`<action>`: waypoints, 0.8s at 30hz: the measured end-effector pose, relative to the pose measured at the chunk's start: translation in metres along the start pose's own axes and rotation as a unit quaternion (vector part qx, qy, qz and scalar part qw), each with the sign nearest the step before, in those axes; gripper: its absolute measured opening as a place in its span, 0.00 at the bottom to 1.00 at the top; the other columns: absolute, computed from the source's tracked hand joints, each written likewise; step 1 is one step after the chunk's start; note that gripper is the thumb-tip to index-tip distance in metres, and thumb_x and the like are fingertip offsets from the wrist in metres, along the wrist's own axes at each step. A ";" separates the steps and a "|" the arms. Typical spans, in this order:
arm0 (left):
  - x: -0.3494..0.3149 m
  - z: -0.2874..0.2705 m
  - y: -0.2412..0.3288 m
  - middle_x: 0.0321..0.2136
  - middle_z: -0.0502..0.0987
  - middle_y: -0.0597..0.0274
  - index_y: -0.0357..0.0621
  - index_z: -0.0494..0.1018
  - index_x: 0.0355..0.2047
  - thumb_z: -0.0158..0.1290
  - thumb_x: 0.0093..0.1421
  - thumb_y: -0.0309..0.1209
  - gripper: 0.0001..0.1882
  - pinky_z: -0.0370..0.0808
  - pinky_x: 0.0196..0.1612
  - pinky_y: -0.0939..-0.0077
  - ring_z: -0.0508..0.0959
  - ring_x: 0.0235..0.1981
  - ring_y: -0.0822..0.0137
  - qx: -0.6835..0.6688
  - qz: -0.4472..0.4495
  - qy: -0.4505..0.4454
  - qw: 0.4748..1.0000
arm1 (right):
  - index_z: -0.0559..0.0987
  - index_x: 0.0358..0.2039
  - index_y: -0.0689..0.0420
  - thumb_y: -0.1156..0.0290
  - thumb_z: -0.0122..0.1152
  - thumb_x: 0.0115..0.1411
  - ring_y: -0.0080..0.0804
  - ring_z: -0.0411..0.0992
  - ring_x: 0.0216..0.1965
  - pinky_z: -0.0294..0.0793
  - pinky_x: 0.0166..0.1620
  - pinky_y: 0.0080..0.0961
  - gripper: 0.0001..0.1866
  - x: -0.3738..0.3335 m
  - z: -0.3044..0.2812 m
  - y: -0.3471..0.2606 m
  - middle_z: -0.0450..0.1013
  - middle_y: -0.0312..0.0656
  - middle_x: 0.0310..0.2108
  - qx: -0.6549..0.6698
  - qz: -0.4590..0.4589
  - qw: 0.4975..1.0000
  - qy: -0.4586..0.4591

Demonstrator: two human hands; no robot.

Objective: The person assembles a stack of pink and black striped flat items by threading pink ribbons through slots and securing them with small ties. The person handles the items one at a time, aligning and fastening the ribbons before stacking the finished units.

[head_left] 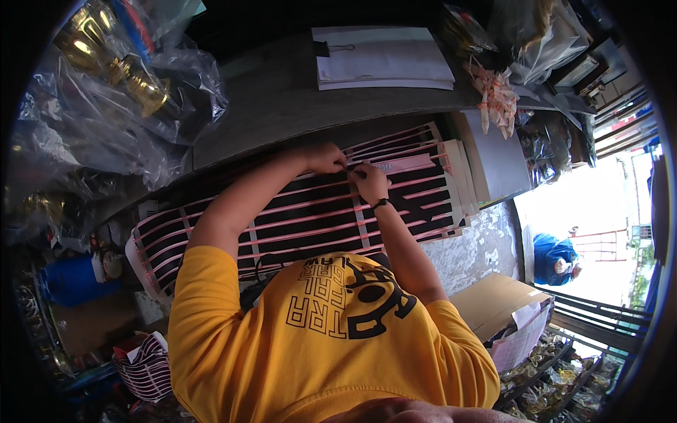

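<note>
Long black sheets with pink and white stripes lie stacked across the surface before me. My left hand is closed over the stack's upper middle, its fingertips pinched together. Just to its right, my right hand is also closed, thumb and fingers meeting close to the left fingertips. Whatever is between the fingers is too small to make out. A dark band circles my right wrist. Beside the right hand, a pink strip with pale print rests on the sheets.
Above the stack runs a grey shelf bearing clipped white papers. Clear plastic bags with gold trophy parts crowd the left. A pink-and-white bundle hangs at the right shelf edge. A cardboard box stands at lower right.
</note>
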State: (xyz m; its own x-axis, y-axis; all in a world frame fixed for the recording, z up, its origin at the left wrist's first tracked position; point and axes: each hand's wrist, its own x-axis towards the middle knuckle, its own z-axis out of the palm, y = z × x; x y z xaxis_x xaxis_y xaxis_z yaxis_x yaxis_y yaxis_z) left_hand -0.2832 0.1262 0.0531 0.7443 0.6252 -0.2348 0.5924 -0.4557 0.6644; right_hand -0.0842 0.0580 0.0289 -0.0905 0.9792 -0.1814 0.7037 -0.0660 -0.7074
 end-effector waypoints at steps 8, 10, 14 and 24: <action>0.002 -0.003 0.000 0.34 0.83 0.54 0.44 0.80 0.43 0.58 0.54 0.35 0.17 0.76 0.41 0.68 0.82 0.34 0.60 -0.033 -0.025 -0.016 0.999 | 0.85 0.35 0.49 0.50 0.65 0.52 0.43 0.77 0.38 0.61 0.47 0.42 0.18 -0.010 0.002 -0.005 0.80 0.41 0.31 0.044 0.019 0.998 0.035; 0.001 0.000 -0.004 0.35 0.83 0.54 0.43 0.81 0.42 0.58 0.56 0.35 0.15 0.76 0.42 0.69 0.82 0.35 0.62 -0.023 -0.022 -0.010 0.999 | 0.85 0.34 0.49 0.51 0.65 0.53 0.43 0.76 0.38 0.59 0.48 0.44 0.17 -0.009 0.010 -0.002 0.80 0.42 0.31 0.030 0.004 0.997 0.072; 0.003 0.004 -0.012 0.36 0.84 0.56 0.42 0.81 0.41 0.59 0.58 0.37 0.15 0.75 0.43 0.71 0.82 0.36 0.66 -0.113 -0.059 -0.011 0.992 | 0.85 0.34 0.47 0.51 0.64 0.54 0.42 0.74 0.43 0.59 0.49 0.45 0.15 -0.007 0.022 0.007 0.80 0.40 0.34 0.024 -0.007 0.995 0.099; 0.012 -0.003 -0.011 0.36 0.84 0.59 0.43 0.81 0.41 0.59 0.59 0.39 0.15 0.75 0.44 0.73 0.81 0.36 0.69 -0.139 -0.026 -0.049 0.989 | 0.84 0.34 0.46 0.58 0.61 0.57 0.40 0.74 0.44 0.61 0.49 0.45 0.10 -0.009 0.027 0.017 0.80 0.37 0.33 0.007 -0.043 0.991 0.127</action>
State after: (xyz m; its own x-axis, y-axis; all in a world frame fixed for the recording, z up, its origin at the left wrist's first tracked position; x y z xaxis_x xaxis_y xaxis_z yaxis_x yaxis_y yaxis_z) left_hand -0.2819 0.1405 0.0458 0.7502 0.5718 -0.3320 0.5323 -0.2246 0.8162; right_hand -0.0908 0.0434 0.0003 0.0320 0.9979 0.0572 0.6911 0.0193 -0.7225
